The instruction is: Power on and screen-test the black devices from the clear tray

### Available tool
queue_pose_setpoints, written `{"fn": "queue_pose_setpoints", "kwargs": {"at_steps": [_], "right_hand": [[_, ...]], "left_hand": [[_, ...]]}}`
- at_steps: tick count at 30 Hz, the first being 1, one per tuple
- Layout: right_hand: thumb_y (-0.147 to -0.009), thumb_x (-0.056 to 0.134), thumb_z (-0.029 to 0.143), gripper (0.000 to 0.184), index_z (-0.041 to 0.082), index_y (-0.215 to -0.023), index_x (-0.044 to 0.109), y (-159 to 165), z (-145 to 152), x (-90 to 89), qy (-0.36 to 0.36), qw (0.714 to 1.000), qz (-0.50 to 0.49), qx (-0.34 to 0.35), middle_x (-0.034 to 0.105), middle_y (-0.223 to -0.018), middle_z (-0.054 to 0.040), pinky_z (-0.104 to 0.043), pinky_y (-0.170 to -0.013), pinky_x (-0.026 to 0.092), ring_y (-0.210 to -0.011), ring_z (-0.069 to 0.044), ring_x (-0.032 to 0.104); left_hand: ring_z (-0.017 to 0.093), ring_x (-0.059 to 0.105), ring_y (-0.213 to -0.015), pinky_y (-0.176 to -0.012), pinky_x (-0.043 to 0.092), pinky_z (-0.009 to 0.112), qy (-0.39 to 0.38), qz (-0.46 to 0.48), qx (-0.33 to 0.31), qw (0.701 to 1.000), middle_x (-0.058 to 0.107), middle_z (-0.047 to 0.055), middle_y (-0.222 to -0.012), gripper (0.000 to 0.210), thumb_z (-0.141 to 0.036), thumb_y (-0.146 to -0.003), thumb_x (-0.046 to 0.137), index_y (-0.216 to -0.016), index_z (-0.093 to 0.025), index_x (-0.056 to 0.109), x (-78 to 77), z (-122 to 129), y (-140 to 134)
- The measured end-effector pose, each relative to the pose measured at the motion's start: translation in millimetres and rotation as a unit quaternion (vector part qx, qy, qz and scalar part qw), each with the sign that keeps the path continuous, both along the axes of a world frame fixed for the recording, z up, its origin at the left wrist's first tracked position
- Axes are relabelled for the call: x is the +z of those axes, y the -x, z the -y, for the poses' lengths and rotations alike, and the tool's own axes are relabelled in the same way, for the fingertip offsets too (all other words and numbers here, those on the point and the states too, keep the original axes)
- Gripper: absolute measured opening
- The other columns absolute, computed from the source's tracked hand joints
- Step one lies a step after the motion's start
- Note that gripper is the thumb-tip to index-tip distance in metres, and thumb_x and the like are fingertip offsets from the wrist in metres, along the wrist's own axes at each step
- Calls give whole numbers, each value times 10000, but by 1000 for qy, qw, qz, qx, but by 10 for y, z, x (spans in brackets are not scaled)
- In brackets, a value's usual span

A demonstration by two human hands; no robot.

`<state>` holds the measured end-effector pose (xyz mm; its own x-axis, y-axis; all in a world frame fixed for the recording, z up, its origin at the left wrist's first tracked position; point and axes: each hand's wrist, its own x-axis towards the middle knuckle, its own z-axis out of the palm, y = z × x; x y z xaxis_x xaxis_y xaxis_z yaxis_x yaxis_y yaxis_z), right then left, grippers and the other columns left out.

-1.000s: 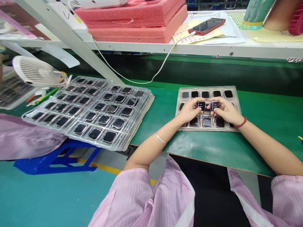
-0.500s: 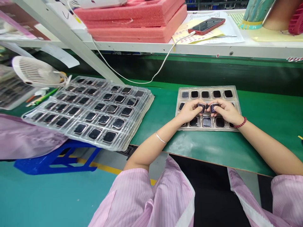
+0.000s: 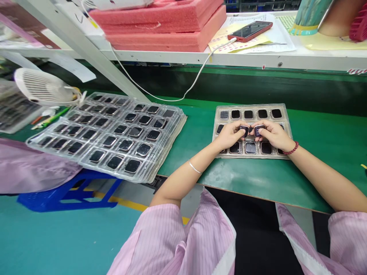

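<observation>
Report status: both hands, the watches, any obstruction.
Left hand: gripping a watch. Right hand: gripping a second watch. Both watches over the plastic tray; hands block view of part of its middle row.

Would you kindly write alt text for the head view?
A person's left hand and right hand each hold a small square device over a plastic tray of similar ones on a green table. Stacked trays and a white fan sit left.

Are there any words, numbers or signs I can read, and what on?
None can be read.
Small screen in the right hand: pale lines, too small.
Yellow sheet: red marks, too small.
White paper: faint print, too small.
Shelf edge: striped marks, unreadable.
White panel: dark curved mark, not clearly a letter.
</observation>
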<state>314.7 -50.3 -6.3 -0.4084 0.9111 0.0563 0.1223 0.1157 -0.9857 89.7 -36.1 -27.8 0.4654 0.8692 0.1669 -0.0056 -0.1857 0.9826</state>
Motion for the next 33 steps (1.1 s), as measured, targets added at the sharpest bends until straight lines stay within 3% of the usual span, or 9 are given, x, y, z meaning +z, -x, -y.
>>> {"fn": "queue_pose_setpoints", "kwargs": {"at_steps": [14, 18, 24, 33], "right_hand": [[-928, 693, 355, 227, 220, -1109, 679, -3, 3, -1, -17, 1000, 5, 7, 793, -1015, -59, -277, -642, 618, -712, -150, 741], [-878, 682, 264, 326, 240, -1202, 656, -2, 3, 5, -35, 999, -2, 0, 774, -1133, -60, -298, -679, 635, -832, -181, 768], [-845, 644, 205, 407, 249, -1250, 664, 5, -3, 4, -46, 999, 13, 15, 764, -1173, -65, -322, -716, 648, -865, -196, 776], [-857, 652, 210, 373, 242, -1228, 678, -4, -4, 0, -44, 999, 16, 23, 776, -1166, -69, -324, -707, 649, -840, -193, 776]], "left_hand": [[134, 667, -805, -709, 595, 261, 0, 3, 4, 1000, 714, 75, -1048, 248, -265, -881, 657, -1102, -153, 671, -15, 1, -2], [141, 670, -842, -750, 592, 272, -14, 12, 18, 1000, 716, 86, -1115, 347, -232, -824, 711, -1160, -164, 655, -45, -21, -1], [158, 669, -895, -764, 578, 270, -21, 27, 18, 999, 713, 74, -1076, 318, -245, -823, 709, -1126, -164, 651, -50, -25, -5], [142, 658, -851, -764, 562, 270, -27, 17, 26, 999, 693, 64, -1055, 322, -267, -833, 706, -1130, -168, 630, -43, -28, 3]]}}
